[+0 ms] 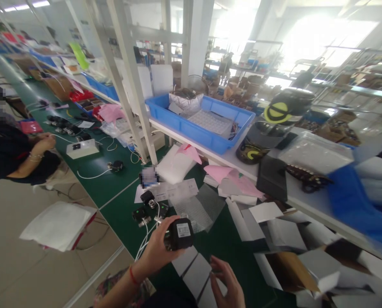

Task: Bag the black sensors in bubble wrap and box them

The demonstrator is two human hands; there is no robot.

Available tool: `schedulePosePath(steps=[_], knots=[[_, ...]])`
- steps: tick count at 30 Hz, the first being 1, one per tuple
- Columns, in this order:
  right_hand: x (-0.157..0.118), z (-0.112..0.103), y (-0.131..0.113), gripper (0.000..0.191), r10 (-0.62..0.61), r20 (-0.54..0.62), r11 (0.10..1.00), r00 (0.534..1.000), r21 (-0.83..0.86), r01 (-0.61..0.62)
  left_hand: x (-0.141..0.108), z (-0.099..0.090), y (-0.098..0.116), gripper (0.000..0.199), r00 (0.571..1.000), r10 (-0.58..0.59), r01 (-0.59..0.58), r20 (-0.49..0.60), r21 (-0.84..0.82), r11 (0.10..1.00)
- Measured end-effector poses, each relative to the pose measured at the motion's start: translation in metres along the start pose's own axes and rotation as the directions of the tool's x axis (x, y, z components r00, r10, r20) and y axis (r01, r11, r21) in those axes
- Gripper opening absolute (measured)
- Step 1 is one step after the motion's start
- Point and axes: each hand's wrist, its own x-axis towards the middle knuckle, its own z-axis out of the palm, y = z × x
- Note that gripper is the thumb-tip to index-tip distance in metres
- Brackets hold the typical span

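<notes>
My left hand [158, 244] is closed around a black electric valve [182, 233] with a white printed label facing up, held above the green bench. My right hand [227, 284] is beside small white boxes [195, 271] near the bench's front; its fingers are apart and bent, and I cannot tell whether they touch the boxes. Beyond my left hand lie several similar black valves [140, 214] with metal fittings and white cables [145, 239]. Bubble wrap [193, 211] and printed sheets [178, 190] lie behind them.
Open white cartons [287, 235] crowd the right side. A shelf above the bench carries a blue tray [191, 132]; pink sheets [232, 177] hang below. Another person [17, 149] works at the left, near a white box [82, 148]. A covered stool [59, 224] stands left of the bench.
</notes>
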Motion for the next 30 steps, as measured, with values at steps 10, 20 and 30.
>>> schedulePosePath(steps=[10, 20, 30], knots=[[-0.006, 0.005, -0.090, 0.082, -0.037, 0.038, 0.935, 0.999, 0.353, 0.021, -0.022, 0.022, 0.132, 0.077, 0.968, -0.251, 0.229, 0.026, -0.512, 0.828], [-0.028, -0.022, -0.089, 0.066, 0.227, -0.103, 0.745, 0.968, 0.659, -0.105, -0.023, 0.042, 0.173, 0.086, 0.939, -0.215, 0.325, 0.270, -0.483, 0.813], [-0.042, -0.040, -0.087, 0.069, 0.088, 0.541, 0.015, 0.836, 0.839, -0.544, -0.032, 0.073, 0.162, 0.081, 0.887, -0.009, 0.370, 0.462, -0.698, 0.613]])
